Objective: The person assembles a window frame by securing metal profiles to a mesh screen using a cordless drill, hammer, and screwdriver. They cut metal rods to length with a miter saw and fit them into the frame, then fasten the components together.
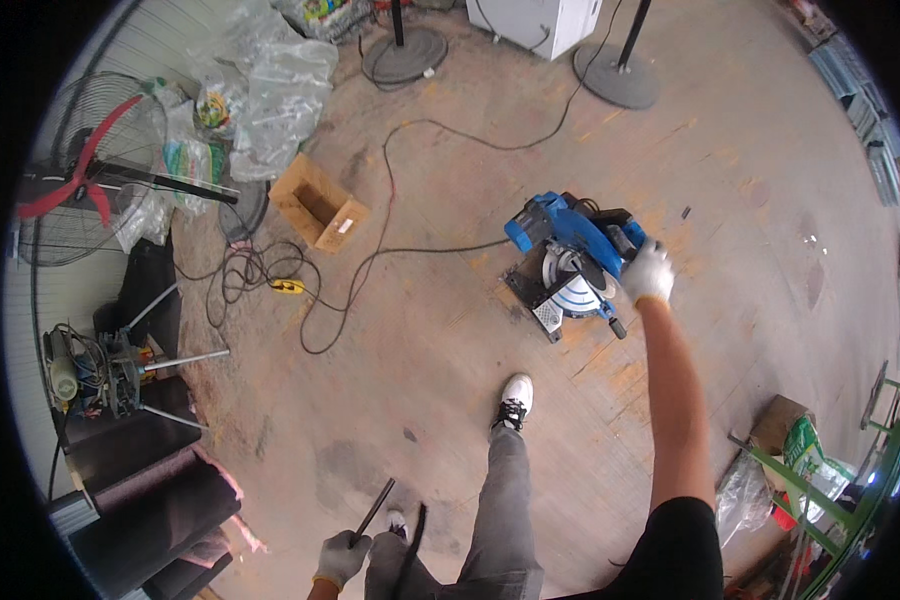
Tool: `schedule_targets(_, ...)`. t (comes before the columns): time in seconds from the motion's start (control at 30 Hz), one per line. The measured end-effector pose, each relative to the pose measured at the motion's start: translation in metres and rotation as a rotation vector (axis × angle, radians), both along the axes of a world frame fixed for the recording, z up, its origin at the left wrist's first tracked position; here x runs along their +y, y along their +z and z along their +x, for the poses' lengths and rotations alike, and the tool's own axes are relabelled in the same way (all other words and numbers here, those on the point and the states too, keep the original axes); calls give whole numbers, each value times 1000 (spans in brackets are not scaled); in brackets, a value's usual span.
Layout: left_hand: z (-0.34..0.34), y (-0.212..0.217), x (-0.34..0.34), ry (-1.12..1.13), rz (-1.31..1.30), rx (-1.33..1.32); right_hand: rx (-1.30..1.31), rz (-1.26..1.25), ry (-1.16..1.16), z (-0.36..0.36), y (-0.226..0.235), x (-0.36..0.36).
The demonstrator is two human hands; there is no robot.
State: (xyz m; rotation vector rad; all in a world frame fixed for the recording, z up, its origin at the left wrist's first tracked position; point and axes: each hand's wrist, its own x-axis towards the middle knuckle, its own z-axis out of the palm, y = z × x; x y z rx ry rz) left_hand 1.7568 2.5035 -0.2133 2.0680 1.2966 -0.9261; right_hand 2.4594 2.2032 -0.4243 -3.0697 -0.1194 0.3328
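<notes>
A blue miter saw [575,255] stands on the floor ahead, slightly right of centre. Its round silver and blue base shows below the blade guard. My right hand [650,272], in a white glove, is closed round the handle at the saw's right side, with the arm stretched forward. Low in the picture my left hand [342,558], also gloved, grips a thin dark rod [375,507] that points up and to the right. What the rod is made of I cannot tell. A dark strap-like strip [413,545] hangs over my left leg.
The saw's cable [430,249] runs left to a yellow socket block [288,286] among tangled cords. An open cardboard box [320,205], a red-bladed fan [85,175] and black rolls [160,520] stand left. A green metal frame [810,490] is at lower right.
</notes>
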Motion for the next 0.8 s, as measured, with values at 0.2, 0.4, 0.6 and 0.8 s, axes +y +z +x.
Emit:
schedule_targets(0.2,74,33,-17,105,-24,76,453,204,42,84,-6,-3)
schedule_targets(0.4,118,37,-22,154,-93,113,471,264,173,62,3,7)
schedule_targets(0.6,106,52,6,-5,-38,-19,496,292,101,-14,6,50)
schedule_targets(0.8,51,92,67,107,89,-103,515,99,300,-68,48,87)
